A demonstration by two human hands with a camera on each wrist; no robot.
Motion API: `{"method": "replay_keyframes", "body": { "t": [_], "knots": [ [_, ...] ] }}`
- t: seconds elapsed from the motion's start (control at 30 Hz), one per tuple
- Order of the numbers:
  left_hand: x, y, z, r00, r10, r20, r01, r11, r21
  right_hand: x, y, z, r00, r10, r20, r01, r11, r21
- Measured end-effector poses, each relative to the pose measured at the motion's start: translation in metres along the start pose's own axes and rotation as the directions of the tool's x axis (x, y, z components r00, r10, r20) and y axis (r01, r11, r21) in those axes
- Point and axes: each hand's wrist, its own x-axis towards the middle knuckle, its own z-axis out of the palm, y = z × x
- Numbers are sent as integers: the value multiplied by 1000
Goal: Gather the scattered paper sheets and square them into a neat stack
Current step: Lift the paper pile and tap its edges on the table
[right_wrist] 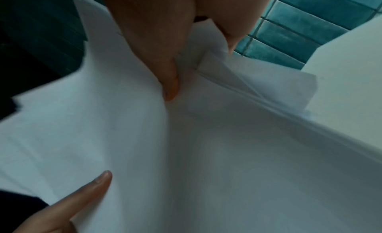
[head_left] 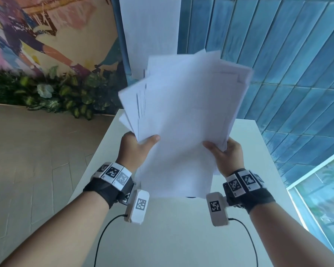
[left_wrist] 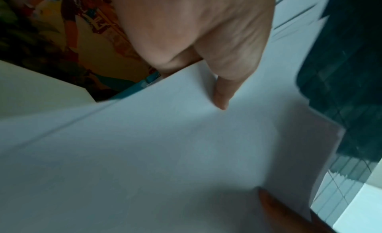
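Observation:
A loose bundle of several white paper sheets [head_left: 183,120] is held up above the white table [head_left: 174,228], its edges fanned out and uneven at the top and left. My left hand [head_left: 137,145] grips the bundle's left edge, thumb on the front sheet. My right hand [head_left: 223,151] grips the right edge, thumb on the front. In the left wrist view my left hand [left_wrist: 208,56] lays its thumb on the paper [left_wrist: 165,154]. In the right wrist view my right hand [right_wrist: 165,56] pinches the sheets [right_wrist: 227,154], which are offset at that edge.
A white panel [head_left: 150,35] rises behind the table. Blue tiled wall [head_left: 278,54] fills the right, a window [head_left: 320,189] lower right. A painted mural [head_left: 37,35] and leafy plants [head_left: 52,93] stand on the left above a tan floor [head_left: 37,160].

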Motion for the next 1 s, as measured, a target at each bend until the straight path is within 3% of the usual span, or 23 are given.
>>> {"method": "replay_keyframes", "body": {
  "t": [0.1, 0.23, 0.3, 0.37, 0.43, 0.6, 0.67, 0.77, 1.0],
  "knots": [
    [9, 2, 1, 999, -28, 17, 30, 992, -124, 10, -11, -4, 997, -48, 61, 51, 997, -51],
    [6, -11, 3, 978, -203, 48, 209, 955, -213, 12, -9, -1, 993, 3, 121, 6, 997, -73],
    [2, -23, 4, 928, -349, 132, 373, 885, -279, 8, -1, 0, 988, 61, 145, -51, 996, -72],
    [-4, -34, 5, 840, -486, 243, 541, 789, -291, 5, 6, 3, 979, 110, 174, -98, 992, -80],
    [-7, -49, 8, 777, -559, 289, 623, 751, -222, 4, 11, 6, 966, 150, 209, -132, 987, -96],
    [-10, -75, 14, 810, -534, 241, 536, 842, 62, 6, 25, 11, 939, 234, 254, -194, 965, -174],
    [-13, -83, 14, 833, -493, 251, 479, 870, 119, 5, 35, 13, 929, 276, 248, -229, 952, -202],
    [-19, -94, 14, 835, -467, 290, 433, 884, 178, -1, 48, 20, 930, 270, 250, -180, 926, -333],
    [-30, -110, 7, 811, -560, 167, 572, 820, -24, -13, 73, 16, 907, 354, 229, -263, 899, -349]
  ]
}}
